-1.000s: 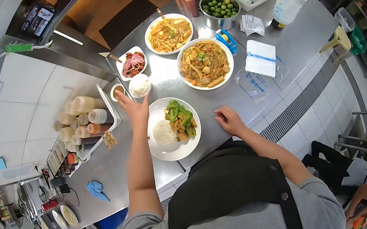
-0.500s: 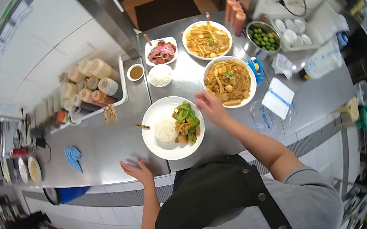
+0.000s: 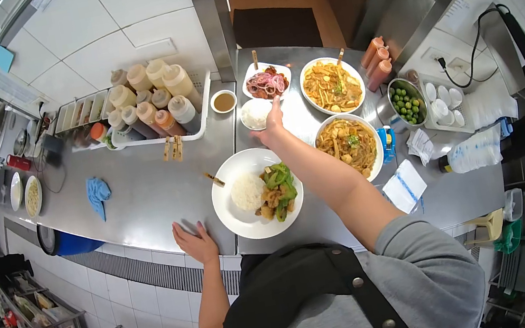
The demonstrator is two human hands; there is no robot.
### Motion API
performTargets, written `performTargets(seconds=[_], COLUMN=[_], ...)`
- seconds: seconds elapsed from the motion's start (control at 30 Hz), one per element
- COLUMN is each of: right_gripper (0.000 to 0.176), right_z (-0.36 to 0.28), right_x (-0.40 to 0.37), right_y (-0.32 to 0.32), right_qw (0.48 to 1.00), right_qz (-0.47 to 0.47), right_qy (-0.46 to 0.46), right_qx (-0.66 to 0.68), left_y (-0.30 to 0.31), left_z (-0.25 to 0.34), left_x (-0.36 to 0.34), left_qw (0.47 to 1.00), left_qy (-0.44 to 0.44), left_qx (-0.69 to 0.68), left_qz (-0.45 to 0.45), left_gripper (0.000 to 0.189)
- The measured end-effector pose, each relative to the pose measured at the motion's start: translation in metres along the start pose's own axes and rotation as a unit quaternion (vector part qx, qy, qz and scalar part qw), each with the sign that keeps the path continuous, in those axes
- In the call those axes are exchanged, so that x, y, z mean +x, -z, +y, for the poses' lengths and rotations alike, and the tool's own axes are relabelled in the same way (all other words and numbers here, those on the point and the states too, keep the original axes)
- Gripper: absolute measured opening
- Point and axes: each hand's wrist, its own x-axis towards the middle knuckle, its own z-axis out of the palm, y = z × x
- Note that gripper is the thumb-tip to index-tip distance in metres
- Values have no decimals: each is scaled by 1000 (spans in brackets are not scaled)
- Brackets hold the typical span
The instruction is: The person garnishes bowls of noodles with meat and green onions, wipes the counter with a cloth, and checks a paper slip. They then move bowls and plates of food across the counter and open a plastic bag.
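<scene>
My left hand (image 3: 197, 242) rests at the front edge of the steel counter (image 3: 135, 200), fingers apart and holding nothing. Stretched forward, my right hand (image 3: 271, 120) is at the right side of a small bowl of white rice (image 3: 256, 114); its fingertips reach the edge of a square dish of meat and onion rings (image 3: 267, 83). Whether it grips the bowl cannot be made out. Between my arms sits a round white plate (image 3: 229, 215) with rice and green peppers. Two bowls of noodles, one farther (image 3: 333, 85) and one nearer (image 3: 346, 143), stand right of my forearm.
A white bin (image 3: 204, 128) of squeeze bottles stands at the back left, beside a cup of brown sauce (image 3: 223, 102). A blue cloth (image 3: 98, 194) lies on the left. Rightward are red bottles (image 3: 377, 64), a pot of green limes (image 3: 408, 103) and a folded paper (image 3: 405, 186).
My right hand has moved forward from beside the large plate to the small rice bowl. The camera view has shifted. My left hand remains near the counter's front edge.
</scene>
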Motion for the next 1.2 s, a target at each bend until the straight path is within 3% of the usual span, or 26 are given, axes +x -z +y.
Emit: performTargets(seconds=[0.17, 0.27, 0.37, 0.5, 0.63, 0.7, 0.77, 0.83, 0.93, 0.97, 1.0, 1.03, 1.07, 1.13, 1.2], right_gripper=[87, 99, 99, 99, 100, 96, 72, 58, 37, 31, 27, 26, 27, 28, 31], right_z=[-15, -33, -52, -76, -91, -98, -103, -110, -137, -160, -190, -222, -254, -309, -362], right_x=[8, -10, 15, 47, 40, -4, -36, -66, -96, -108, -132, -138, -150, -169, -125], right_y=[-6, -11, -3, 13, 47, 63, 93, 141, 223, 243, 257, 278, 291, 326, 391], right_qw=[997, 966, 941, 951, 961, 945, 934, 915, 825, 763, 722, 639, 630, 570, 510], right_qz=[24, 107, 123, 73, -39, -114, -108, -131, -26, 42, 115, 196, 222, 387, 477], right_qy=[-3, 23, 54, 68, 85, 145, 194, 261, 471, 580, 624, 692, 716, 677, 629], right_qx=[-74, -232, -310, -292, -260, -269, -281, -277, -310, -284, -275, -273, -200, -260, -342], left_y=[-3, -3, -2, -2, -6, -3, -10, -8, 4, -2, -6, -9, -14, -20, -30], left_z=[-5, -5, -2, -1, -9, -6, -4, 25, 89, 95, 97, 97, 91, 70, 29], left_x=[-1, -1, 0, 0, 1, 7, 21, 41, 64, 69, 74, 79, 82, 87, 93], left_qw=[1000, 1000, 1000, 999, 998, 999, 991, 993, 978, 974, 969, 964, 966, 975, 979], left_qy=[-16, -11, -12, -11, -35, -11, 37, -42, -145, -160, -176, -191, -180, -129, -54], left_qx=[-9, -4, 11, 20, 38, -10, -125, -112, -151, -162, -172, -182, -180, -172, -187], left_qz=[3, -11, -22, -24, -24, -35, -29, -5, -8, -18, -25, -31, -41, -56, -61], left_gripper=[66, 68, 67, 66, 67, 65, 64, 66, 70, 70, 70, 70, 68, 68, 67])
